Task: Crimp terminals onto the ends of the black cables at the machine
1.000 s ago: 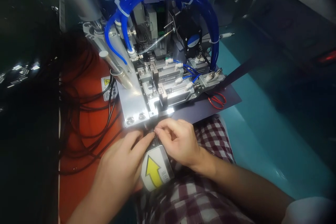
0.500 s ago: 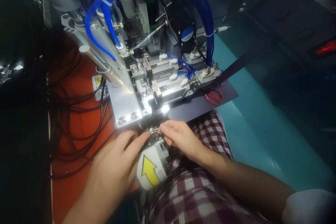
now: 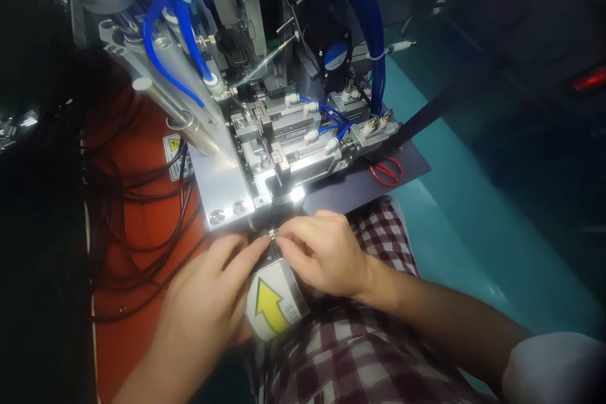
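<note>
Both my hands meet at a small shiny piece (image 3: 273, 233) just in front of the machine's metal plate. My left hand (image 3: 203, 290) curls round the left side of a metal block, its fingertips closed at the small piece. From the right, my right hand (image 3: 326, 252) pinches at the same spot with thumb and forefinger. What the fingertips hold is too small and partly covered to name. Below them, a white label with a yellow arrow (image 3: 267, 308) sits on the block.
Ahead stands a machine with pneumatic cylinders (image 3: 307, 167) and thick blue tubing (image 3: 376, 44). Red-handled scissors (image 3: 386, 172) lie on a dark sheet (image 3: 411, 167) at right. Black cables (image 3: 137, 196) coil over the orange surface (image 3: 142, 347) at left. Checked cloth (image 3: 341, 353) covers my lap.
My right hand has moved left and closed in on the small piece, covering the fine red strand seen before. My left hand stays almost still. The view has shifted slightly.
</note>
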The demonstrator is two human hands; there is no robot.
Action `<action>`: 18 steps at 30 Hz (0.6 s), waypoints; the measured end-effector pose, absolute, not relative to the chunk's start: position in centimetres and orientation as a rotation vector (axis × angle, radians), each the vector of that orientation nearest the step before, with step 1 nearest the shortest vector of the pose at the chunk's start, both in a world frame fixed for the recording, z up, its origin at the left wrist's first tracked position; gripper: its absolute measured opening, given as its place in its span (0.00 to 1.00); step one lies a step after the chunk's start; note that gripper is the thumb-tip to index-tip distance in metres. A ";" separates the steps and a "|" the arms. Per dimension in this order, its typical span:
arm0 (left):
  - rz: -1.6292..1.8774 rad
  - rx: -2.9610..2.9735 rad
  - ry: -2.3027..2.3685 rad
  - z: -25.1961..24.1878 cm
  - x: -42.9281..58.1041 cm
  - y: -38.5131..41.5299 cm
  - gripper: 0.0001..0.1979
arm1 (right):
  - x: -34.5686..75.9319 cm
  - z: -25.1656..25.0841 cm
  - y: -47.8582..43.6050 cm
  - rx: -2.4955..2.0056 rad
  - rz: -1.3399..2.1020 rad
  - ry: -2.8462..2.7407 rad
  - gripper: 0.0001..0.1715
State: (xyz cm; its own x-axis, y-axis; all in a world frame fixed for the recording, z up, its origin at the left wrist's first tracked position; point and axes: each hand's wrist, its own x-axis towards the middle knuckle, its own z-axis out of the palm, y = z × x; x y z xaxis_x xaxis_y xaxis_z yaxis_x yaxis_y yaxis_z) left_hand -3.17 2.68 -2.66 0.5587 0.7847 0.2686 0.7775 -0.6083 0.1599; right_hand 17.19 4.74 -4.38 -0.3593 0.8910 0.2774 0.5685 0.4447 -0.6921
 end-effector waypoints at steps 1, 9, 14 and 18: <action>0.501 2.754 1.382 -2.6 -3.2 2.7 0.17 | 17.1 -4.4 4.7 -1.234 0.674 -2.022 0.12; 0.528 2.760 1.376 -2.5 -3.0 2.7 0.16 | 16.8 -4.2 4.9 -1.318 1.184 -1.683 0.08; 0.519 2.750 1.383 -2.6 -3.1 2.6 0.15 | 16.9 -5.6 5.5 -1.386 1.754 -1.037 0.06; 0.527 2.761 1.383 -2.8 -3.2 2.6 0.15 | 17.7 -6.7 5.5 -1.485 1.833 -0.911 0.07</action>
State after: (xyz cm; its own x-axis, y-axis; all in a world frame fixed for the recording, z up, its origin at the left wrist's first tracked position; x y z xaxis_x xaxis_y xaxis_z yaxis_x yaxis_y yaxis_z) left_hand -3.21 2.61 -2.78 0.5536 0.7798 0.2924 0.7767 -0.6101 0.1566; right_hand 17.66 5.53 -6.73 -0.1911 0.8015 -0.5666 -0.0320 -0.5820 -0.8125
